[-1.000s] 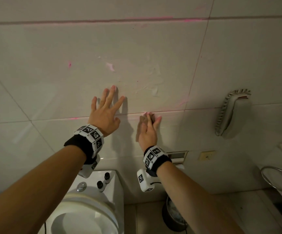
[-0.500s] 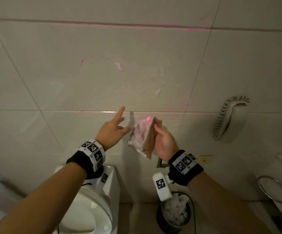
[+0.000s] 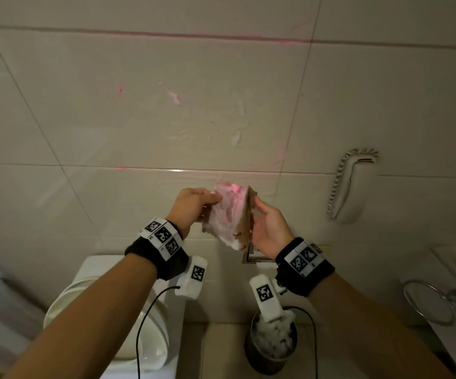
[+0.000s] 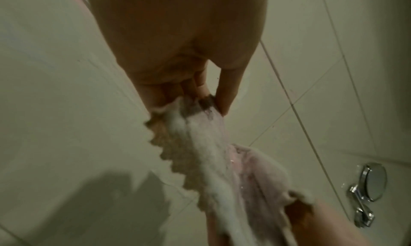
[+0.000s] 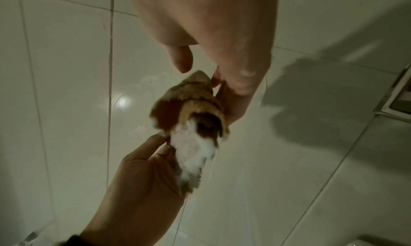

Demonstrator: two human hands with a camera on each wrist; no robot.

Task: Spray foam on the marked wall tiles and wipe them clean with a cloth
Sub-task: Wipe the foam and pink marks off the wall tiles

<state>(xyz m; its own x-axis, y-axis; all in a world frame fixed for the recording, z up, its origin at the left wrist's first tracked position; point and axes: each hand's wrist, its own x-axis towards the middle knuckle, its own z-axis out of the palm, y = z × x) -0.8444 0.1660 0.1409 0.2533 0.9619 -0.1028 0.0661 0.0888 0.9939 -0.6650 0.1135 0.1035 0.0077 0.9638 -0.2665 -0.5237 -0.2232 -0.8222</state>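
Observation:
A brown cloth (image 3: 229, 214) smeared with white and pinkish foam hangs between my two hands, away from the wall. My left hand (image 3: 194, 205) pinches its left edge between thumb and fingers (image 4: 224, 98). My right hand (image 3: 265, 220) holds the right edge, fingers curled round it (image 5: 231, 105). The cloth (image 4: 211, 153) shows a zigzag hem in the left wrist view, and foam on its fold (image 5: 193, 144) in the right wrist view. The cream wall tiles (image 3: 166, 119) above carry faint pink marks (image 3: 120, 88) and thin foam streaks (image 3: 236, 138).
A white toilet (image 3: 106, 310) stands below my left arm. A metal bin (image 3: 272, 348) full of white paper sits under my right wrist. A wall phone (image 3: 349, 184) hangs at the right, with a round chrome mirror (image 3: 429, 302) and counter beyond it.
Both hands came off the wall. The right hand drew the cloth away from the tile, and the left hand moved in and took hold of its left edge.

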